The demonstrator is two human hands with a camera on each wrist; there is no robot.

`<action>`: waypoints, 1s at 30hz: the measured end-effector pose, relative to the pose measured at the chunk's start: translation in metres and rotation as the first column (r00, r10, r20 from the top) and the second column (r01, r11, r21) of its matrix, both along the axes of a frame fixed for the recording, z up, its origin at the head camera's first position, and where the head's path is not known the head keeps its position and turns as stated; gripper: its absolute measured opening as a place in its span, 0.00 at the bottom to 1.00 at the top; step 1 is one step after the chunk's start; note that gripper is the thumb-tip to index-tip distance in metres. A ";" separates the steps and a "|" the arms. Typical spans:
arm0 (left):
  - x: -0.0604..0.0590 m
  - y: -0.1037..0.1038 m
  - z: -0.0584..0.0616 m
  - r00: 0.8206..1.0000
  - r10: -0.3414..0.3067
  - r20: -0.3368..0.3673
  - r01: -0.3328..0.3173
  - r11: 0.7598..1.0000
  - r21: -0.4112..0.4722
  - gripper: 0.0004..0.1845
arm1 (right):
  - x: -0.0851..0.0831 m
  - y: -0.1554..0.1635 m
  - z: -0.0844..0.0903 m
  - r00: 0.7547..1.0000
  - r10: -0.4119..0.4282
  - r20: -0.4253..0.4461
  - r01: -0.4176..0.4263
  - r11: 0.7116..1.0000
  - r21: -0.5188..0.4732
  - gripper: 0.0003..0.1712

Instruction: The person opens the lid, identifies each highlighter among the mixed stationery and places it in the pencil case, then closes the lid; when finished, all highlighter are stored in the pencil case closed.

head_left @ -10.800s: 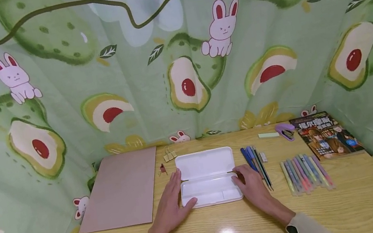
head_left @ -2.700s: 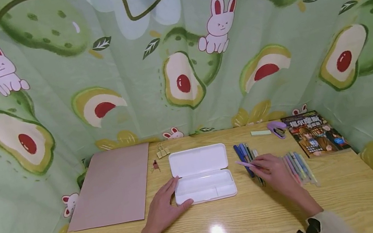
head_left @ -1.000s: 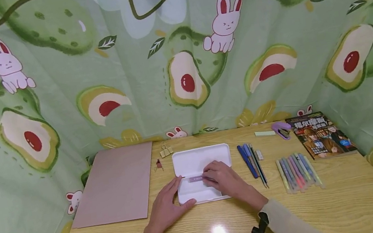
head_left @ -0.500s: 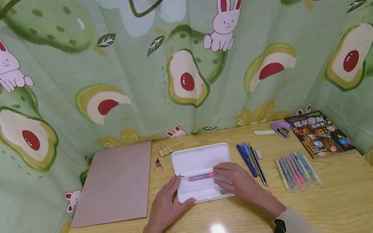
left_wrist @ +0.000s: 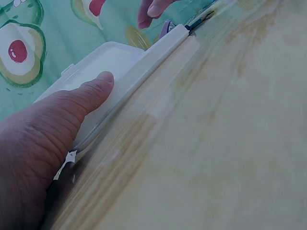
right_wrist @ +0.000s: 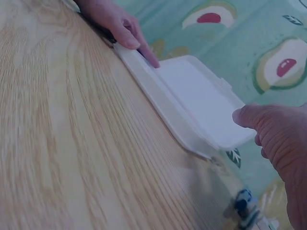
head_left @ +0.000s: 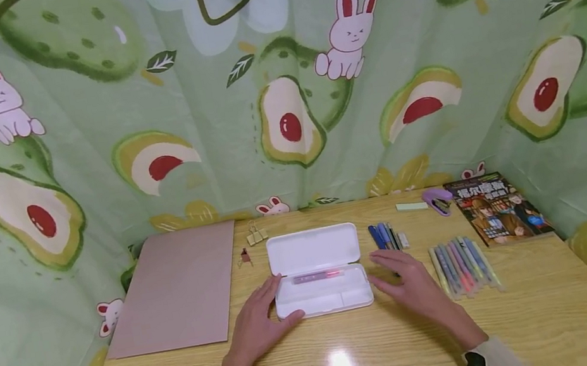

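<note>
A white pencil case point(head_left: 312, 249) lies open on the table, its lid laid back. One purple highlighter point(head_left: 311, 277) with a pink end lies lengthwise in its rear compartment. My left hand point(head_left: 258, 326) rests at the case's left end with thumb and fingers spread; in the left wrist view its thumb point(left_wrist: 98, 91) lies over the front rim. Just off the right end is my right hand point(head_left: 416, 285), fingers loosely extended and holding nothing. It partly covers a group of pens and pencils point(head_left: 383, 234). Right of it lie several highlighters point(head_left: 465, 268) side by side.
A greyish-pink board point(head_left: 172, 292) lies on the left, with a gold binder clip point(head_left: 256, 235) and a small red clip point(head_left: 245, 256) beside it. Toward the back right are a white eraser point(head_left: 404, 240), a pale green strip point(head_left: 411, 206), a purple stapler point(head_left: 438, 202) and a book point(head_left: 496, 208).
The right hand brought a purple highlighter from the group on the right, laid it in the case's rear compartment, let go and drew back right. The left hand stays at the case.
</note>
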State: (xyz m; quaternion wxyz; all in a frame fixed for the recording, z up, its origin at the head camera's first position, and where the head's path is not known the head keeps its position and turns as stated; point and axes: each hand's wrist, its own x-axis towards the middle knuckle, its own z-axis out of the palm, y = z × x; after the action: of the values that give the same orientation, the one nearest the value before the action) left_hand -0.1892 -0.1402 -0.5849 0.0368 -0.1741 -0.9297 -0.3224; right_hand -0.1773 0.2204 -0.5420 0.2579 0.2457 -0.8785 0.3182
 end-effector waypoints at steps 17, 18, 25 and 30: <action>0.000 0.001 0.004 0.999 -0.005 0.039 0.005 1.000 0.004 0.53 | 0.016 0.068 -0.004 0.975 -0.219 0.037 0.221 0.974 -0.055 0.26; 0.000 0.001 0.004 0.999 -0.005 0.041 0.005 1.000 0.002 0.53 | 0.016 0.073 -0.005 0.972 -0.231 0.031 0.232 0.971 -0.059 0.26; 0.001 0.001 0.007 0.999 -0.010 0.048 0.009 1.000 0.006 0.53 | 0.027 0.108 -0.003 0.940 -0.338 0.053 0.342 0.934 -0.102 0.25; 0.001 0.002 0.007 0.999 -0.011 0.038 0.011 1.000 0.007 0.53 | 0.034 0.132 -0.001 0.899 -0.422 0.112 0.432 0.899 -0.074 0.26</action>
State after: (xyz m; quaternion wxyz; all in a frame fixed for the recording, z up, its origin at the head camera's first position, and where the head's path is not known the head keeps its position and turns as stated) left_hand -0.1884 -0.1381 -0.5777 0.0180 -0.1732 -0.9282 -0.3288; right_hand -0.1433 0.3526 -0.5429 0.2917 0.0191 -0.9057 0.3072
